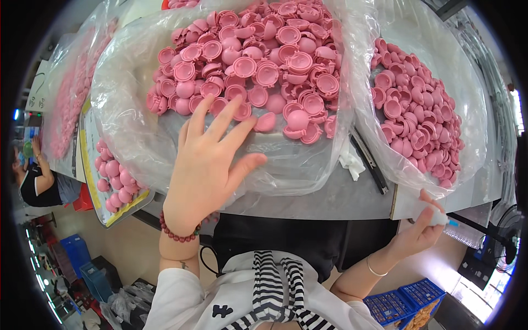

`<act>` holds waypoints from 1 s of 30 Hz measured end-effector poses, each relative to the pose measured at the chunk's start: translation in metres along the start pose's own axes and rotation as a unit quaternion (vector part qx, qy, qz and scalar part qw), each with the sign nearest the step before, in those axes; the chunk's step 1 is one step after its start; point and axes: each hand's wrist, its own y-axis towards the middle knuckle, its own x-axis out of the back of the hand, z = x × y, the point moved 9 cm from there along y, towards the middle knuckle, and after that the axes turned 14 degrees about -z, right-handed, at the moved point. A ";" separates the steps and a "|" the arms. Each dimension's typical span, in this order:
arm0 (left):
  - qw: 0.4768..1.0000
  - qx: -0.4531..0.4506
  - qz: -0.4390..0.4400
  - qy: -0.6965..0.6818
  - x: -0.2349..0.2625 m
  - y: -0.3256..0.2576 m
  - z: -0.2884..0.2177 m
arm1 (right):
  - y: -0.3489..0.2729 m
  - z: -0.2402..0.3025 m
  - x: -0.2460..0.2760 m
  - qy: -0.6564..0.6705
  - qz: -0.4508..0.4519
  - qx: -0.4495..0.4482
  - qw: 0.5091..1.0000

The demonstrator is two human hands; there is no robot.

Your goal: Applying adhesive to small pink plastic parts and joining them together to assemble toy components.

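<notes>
Pink half-round shells (243, 67) lie in a big heap in a clear bag (275, 179) just past the left hand (203, 159), which is spread wide with its fingertips over the near edge of the heap, and I cannot tell if they touch. Well to its right, the right hand (415, 236) curls its fingers around a small white thing (438, 218) with a blue tip. Between the two hands lie a long black tool (369, 162) and a crumpled white tissue (352, 160).
</notes>
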 end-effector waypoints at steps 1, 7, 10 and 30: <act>1.000 -0.001 -0.025 0.017 0.002 0.002 -0.001 | -0.002 0.003 0.001 0.012 0.010 0.000 1.000; 0.996 0.026 -0.076 -0.048 0.003 0.001 0.009 | -0.019 -0.002 0.009 0.159 0.034 -0.135 0.977; 0.994 0.042 -0.078 -0.056 0.000 0.003 0.011 | -0.028 0.019 -0.015 0.184 0.098 -0.098 0.973; 0.564 0.189 0.087 -0.799 -0.047 -0.050 -0.085 | -0.095 0.079 -0.073 0.418 0.336 -0.313 0.784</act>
